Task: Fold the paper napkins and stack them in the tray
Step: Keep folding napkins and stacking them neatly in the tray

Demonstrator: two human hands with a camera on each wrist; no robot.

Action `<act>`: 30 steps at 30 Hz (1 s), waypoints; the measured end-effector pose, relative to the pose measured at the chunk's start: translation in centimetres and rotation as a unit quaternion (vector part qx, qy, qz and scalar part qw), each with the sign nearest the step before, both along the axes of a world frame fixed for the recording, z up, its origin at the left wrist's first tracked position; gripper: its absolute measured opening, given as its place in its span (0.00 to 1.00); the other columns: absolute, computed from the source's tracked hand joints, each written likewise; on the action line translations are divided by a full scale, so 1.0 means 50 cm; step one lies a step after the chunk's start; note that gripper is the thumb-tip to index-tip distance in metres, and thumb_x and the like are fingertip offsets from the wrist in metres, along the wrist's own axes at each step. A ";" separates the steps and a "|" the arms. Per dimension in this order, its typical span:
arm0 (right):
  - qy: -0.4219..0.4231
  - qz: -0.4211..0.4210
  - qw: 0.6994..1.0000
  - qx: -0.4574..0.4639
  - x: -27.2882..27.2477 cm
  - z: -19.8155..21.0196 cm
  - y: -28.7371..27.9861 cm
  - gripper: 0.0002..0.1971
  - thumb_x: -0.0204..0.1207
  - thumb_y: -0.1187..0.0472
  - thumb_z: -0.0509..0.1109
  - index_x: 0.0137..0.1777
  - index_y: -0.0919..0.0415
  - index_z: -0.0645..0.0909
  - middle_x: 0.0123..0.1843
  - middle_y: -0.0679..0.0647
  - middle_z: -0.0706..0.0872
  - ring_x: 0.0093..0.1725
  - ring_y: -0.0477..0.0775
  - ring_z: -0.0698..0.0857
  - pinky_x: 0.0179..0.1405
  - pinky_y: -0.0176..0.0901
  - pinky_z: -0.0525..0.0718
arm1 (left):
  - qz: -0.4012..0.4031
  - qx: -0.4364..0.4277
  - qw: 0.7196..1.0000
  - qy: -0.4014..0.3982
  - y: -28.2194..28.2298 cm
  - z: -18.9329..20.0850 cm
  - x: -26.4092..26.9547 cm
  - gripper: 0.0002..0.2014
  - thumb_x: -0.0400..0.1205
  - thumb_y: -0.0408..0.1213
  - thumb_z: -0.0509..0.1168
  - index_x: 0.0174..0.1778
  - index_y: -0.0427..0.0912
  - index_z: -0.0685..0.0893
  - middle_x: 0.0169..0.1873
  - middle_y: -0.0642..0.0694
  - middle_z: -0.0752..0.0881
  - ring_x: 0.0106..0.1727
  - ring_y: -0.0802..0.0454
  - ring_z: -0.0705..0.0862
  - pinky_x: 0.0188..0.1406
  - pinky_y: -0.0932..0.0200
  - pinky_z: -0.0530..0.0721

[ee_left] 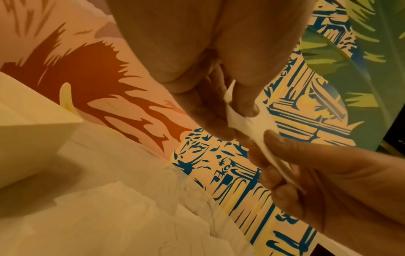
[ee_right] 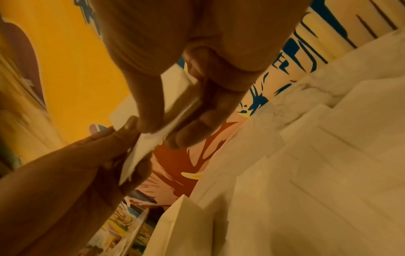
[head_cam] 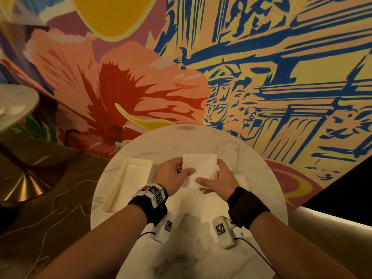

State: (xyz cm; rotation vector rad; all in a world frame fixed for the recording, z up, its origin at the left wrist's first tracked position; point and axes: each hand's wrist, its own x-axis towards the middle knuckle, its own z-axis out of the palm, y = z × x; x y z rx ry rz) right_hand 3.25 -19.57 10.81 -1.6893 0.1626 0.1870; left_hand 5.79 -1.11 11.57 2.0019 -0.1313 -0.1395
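Note:
A folded white paper napkin (head_cam: 201, 168) is held up above the middle of the round marble table (head_cam: 181, 137). My left hand (head_cam: 173, 175) pinches its left edge between thumb and fingers, and my right hand (head_cam: 219, 180) pinches its right edge. In the left wrist view the napkin (ee_left: 252, 124) shows edge-on between my thumb and fingers. The right wrist view has the same napkin (ee_right: 175, 124) squeezed between thumb and fingers. A cream rectangular tray (head_cam: 128, 184) lies on the table to the left of my left hand. More white napkins (head_cam: 203, 206) lie spread on the table under my hands.
A painted mural wall (head_cam: 261, 77) rises right behind the table. A second round table (head_cam: 14, 105) with a brass foot (head_cam: 26, 188) stands at the left. Thin cables (head_cam: 50, 218) trail over the wooden floor at the lower left.

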 end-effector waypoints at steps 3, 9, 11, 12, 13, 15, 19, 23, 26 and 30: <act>-0.013 -0.011 1.000 -0.001 0.000 0.004 0.003 0.23 0.70 0.66 0.81 0.60 0.50 0.76 0.49 0.56 0.89 0.38 0.57 0.92 0.32 0.41 0.87 | -0.032 -0.011 0.999 0.018 -0.009 0.011 -0.013 0.12 0.78 0.36 0.76 0.55 0.51 0.84 0.36 0.57 0.90 0.31 0.63 0.89 0.29 0.69 0.84; 0.002 -0.036 0.999 -0.022 0.009 -0.002 -0.019 0.03 0.76 0.67 0.76 0.47 0.63 0.86 0.35 0.59 0.91 0.31 0.56 0.88 0.34 0.42 0.87 | 0.013 -0.032 0.998 0.048 -0.001 -0.001 -0.007 0.11 0.77 0.33 0.76 0.55 0.42 0.86 0.31 0.49 0.91 0.32 0.48 0.91 0.33 0.60 0.89; 0.005 -0.040 0.999 -0.020 0.009 -0.009 -0.019 0.01 0.77 0.67 0.75 0.47 0.65 0.87 0.34 0.60 0.91 0.30 0.55 0.87 0.34 0.42 0.86 | 0.025 -0.035 0.998 0.054 0.003 -0.002 -0.006 0.09 0.78 0.33 0.75 0.52 0.40 0.86 0.31 0.47 0.91 0.32 0.47 0.91 0.34 0.60 0.89; 0.007 -0.037 0.999 -0.020 0.009 -0.013 -0.017 0.02 0.78 0.67 0.74 0.47 0.65 0.87 0.34 0.60 0.91 0.29 0.55 0.87 0.34 0.41 0.86 | 0.030 -0.035 0.997 0.059 0.006 -0.003 -0.005 0.08 0.78 0.33 0.75 0.52 0.38 0.86 0.33 0.45 0.91 0.31 0.47 0.91 0.35 0.59 0.89; 0.010 -0.035 0.999 -0.021 0.011 -0.019 -0.014 0.02 0.78 0.67 0.73 0.48 0.65 0.87 0.35 0.59 0.91 0.29 0.55 0.87 0.33 0.41 0.86 | 0.036 -0.034 0.997 0.063 0.010 -0.007 -0.004 0.09 0.78 0.33 0.75 0.52 0.36 0.86 0.34 0.42 0.92 0.31 0.47 0.91 0.37 0.56 0.90; 0.014 -0.035 0.999 -0.023 0.016 -0.031 -0.006 0.04 0.80 0.66 0.72 0.50 0.66 0.86 0.36 0.59 0.91 0.30 0.56 0.88 0.33 0.41 0.86 | 0.044 -0.029 0.996 0.071 0.023 -0.015 -0.003 0.08 0.78 0.34 0.75 0.50 0.36 0.87 0.37 0.42 0.92 0.32 0.46 0.91 0.42 0.49 0.91; 0.017 -0.029 0.999 -0.038 0.026 -0.045 0.013 0.05 0.82 0.69 0.68 0.49 0.63 0.86 0.38 0.60 0.90 0.31 0.57 0.88 0.33 0.43 0.86 | 0.064 -0.025 0.995 0.078 0.069 -0.026 -0.004 0.05 0.79 0.34 0.75 0.49 0.40 0.88 0.38 0.47 0.93 0.33 0.47 0.91 0.43 0.48 0.92; -0.019 -0.026 0.996 -0.087 0.053 -0.046 0.045 0.07 0.83 0.64 0.67 0.55 0.58 0.85 0.46 0.55 0.89 0.40 0.53 0.87 0.38 0.44 0.87 | 0.071 -0.008 0.994 0.084 0.127 -0.034 -0.008 0.07 0.79 0.34 0.74 0.52 0.43 0.88 0.38 0.49 0.92 0.33 0.49 0.91 0.39 0.55 0.91; -0.104 0.011 0.979 -0.174 0.080 -0.032 0.086 0.13 0.81 0.56 0.71 0.64 0.44 0.79 0.57 0.39 0.82 0.52 0.42 0.83 0.50 0.33 0.81 | 0.058 0.015 0.994 0.096 0.168 -0.049 -0.017 0.06 0.79 0.35 0.75 0.50 0.46 0.88 0.38 0.49 0.92 0.35 0.49 0.91 0.39 0.54 0.92; -0.147 0.137 0.936 -0.288 0.100 -0.020 0.164 0.06 0.81 0.56 0.71 0.56 0.47 0.85 0.51 0.42 0.86 0.50 0.44 0.83 0.53 0.35 0.78 | 0.049 0.061 0.992 0.099 0.219 -0.068 -0.024 0.06 0.79 0.36 0.75 0.49 0.44 0.88 0.40 0.47 0.91 0.37 0.52 0.90 0.36 0.58 0.90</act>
